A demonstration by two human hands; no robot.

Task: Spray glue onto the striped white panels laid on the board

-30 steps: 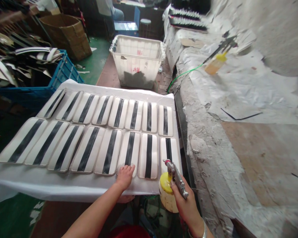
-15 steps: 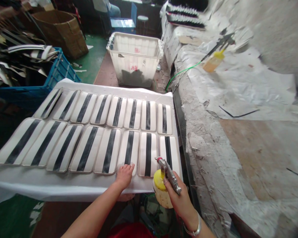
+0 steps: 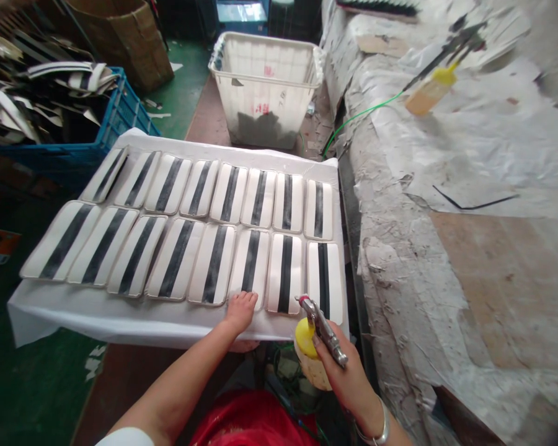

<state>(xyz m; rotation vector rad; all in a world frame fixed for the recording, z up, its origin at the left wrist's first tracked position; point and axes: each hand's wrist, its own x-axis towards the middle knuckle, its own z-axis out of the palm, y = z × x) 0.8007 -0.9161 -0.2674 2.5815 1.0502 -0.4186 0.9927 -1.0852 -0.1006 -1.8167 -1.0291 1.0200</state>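
1. The left hand [image 3: 240, 310] lies palm down at the near edge of a white-covered table [image 3: 121, 313], its forearm [image 3: 186, 365] reaching in from the lower left. Its fingers are narrow and slightly bent over the near end of a panel, third from the right in the front row; whether they pinch it, one cannot tell.

2. The right hand [image 3: 348, 370], a bracelet [image 3: 382, 427] at its wrist, holds a metal spray gun [image 3: 324, 334] by the table's near right corner, fingers wrapped around it and nozzle angled up and to the left.

3. Sixteen pale panels [image 3: 286, 272], each with a dark stripe, fill the tabletop in two rows of eight, between the far edge and the near one.

4. Beneath the gun hangs a pale, stained bottle [image 3: 317, 371] with a yellow lid (its fill level is hard to read).

5. On the paper-strewn bench [image 3: 385, 204] along the table's right edge, a tilted second bottle [image 3: 421, 96] contains amber liquid.

6. Past the far edge stands a smudged white bin [image 3: 265, 102], its floor hidden; off the far left corner, a blue crate [image 3: 132, 111] brims with black-and-white strips [image 3: 69, 80], a cardboard box [image 3: 125, 46] behind.
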